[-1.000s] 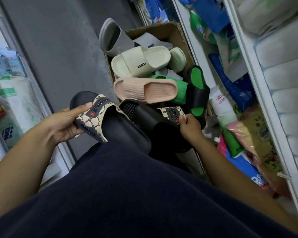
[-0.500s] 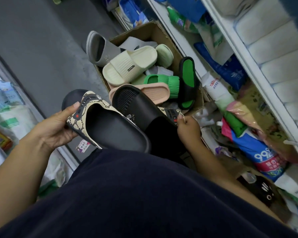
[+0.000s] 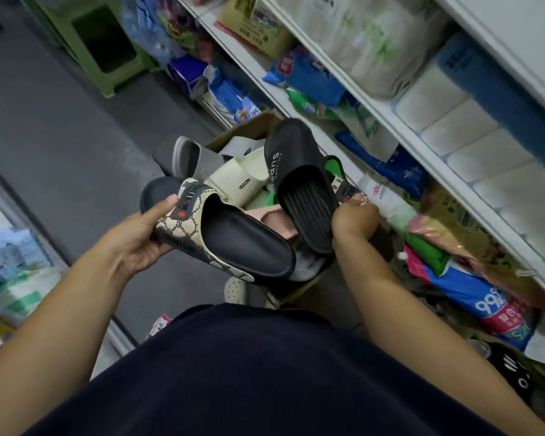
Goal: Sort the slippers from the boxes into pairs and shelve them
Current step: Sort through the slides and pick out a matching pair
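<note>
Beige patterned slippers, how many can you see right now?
2. One patterned slipper is in the left hand; the other patterned slipper peeks from behind the black slipper by the right hand. The box may hide more.

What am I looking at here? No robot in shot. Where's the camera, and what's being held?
There is no machine here: a person works with bare hands. The current picture comes from a camera worn on the head, looking down past a dark shirt into a shop aisle.

The left hand grips a patterned slipper at its strap. The right hand holds a black slipper near its heel, above a cardboard box. A similar patterned strap shows just behind it; whether that hand holds it too is unclear.

In the box lie a cream slipper, a grey slipper, a pink slipper and a green slipper. Shelves of packaged goods run along the right.
</note>
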`<action>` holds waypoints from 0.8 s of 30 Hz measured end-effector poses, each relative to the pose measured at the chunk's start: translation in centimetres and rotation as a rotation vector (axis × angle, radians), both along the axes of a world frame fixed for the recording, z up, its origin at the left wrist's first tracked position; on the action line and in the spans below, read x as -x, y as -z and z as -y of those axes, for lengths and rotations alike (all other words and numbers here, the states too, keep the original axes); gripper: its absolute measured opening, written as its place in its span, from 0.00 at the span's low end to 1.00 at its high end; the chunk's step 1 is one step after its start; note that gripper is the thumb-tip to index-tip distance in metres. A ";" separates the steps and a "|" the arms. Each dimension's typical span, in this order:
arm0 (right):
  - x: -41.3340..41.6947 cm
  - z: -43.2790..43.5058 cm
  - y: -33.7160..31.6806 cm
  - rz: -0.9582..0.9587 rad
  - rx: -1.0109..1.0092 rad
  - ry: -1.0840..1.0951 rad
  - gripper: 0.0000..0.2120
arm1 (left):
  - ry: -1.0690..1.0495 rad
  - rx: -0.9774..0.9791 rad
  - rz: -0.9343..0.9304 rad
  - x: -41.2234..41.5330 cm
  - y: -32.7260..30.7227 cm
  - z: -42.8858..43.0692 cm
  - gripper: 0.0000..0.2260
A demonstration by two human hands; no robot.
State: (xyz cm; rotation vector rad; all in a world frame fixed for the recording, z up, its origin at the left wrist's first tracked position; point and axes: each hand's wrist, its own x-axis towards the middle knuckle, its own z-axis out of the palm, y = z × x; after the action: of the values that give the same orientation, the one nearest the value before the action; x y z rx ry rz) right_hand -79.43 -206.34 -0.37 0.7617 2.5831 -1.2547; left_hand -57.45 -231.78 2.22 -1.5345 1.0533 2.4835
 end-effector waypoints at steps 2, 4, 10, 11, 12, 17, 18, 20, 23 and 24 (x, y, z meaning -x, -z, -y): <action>0.0 1.9 1.4 0.037 0.016 -0.010 0.20 | -0.028 0.024 0.020 0.9 -0.1 0.1 0.23; -0.3 3.1 2.7 0.078 0.013 -0.018 0.21 | -0.049 0.044 0.041 1.7 0.0 0.2 0.18; -0.3 3.8 4.2 0.111 0.057 -0.023 0.18 | -0.039 0.065 0.071 3.0 0.6 0.6 0.15; -0.1 3.5 4.4 0.120 0.083 -0.021 0.18 | -0.032 0.064 0.070 3.1 0.7 0.8 0.16; 0.2 3.1 4.9 0.138 0.114 -0.015 0.17 | -0.027 0.060 0.068 3.2 0.7 0.9 0.16; 1.2 1.3 4.4 0.151 0.251 0.035 0.14 | -0.001 0.055 0.082 3.5 0.7 1.2 0.18; 1.3 0.9 4.2 0.147 0.281 0.049 0.14 | 0.008 0.061 0.088 3.6 0.7 1.2 0.19; 1.4 0.3 4.1 0.135 0.344 0.089 0.13 | 0.025 0.068 0.090 3.8 0.7 1.1 0.21; 1.4 -0.3 3.8 0.095 0.462 0.189 0.10 | 0.043 0.075 0.087 3.9 0.5 0.8 0.21; 1.4 -0.6 3.5 0.082 0.510 0.215 0.08 | 0.050 0.077 0.086 4.0 0.4 0.6 0.22</action>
State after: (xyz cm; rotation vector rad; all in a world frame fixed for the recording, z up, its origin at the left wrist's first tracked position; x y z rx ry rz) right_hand -80.79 -205.79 -3.84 0.9642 2.0153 -1.7984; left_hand -61.43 -232.40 1.79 -1.5990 1.1716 2.3477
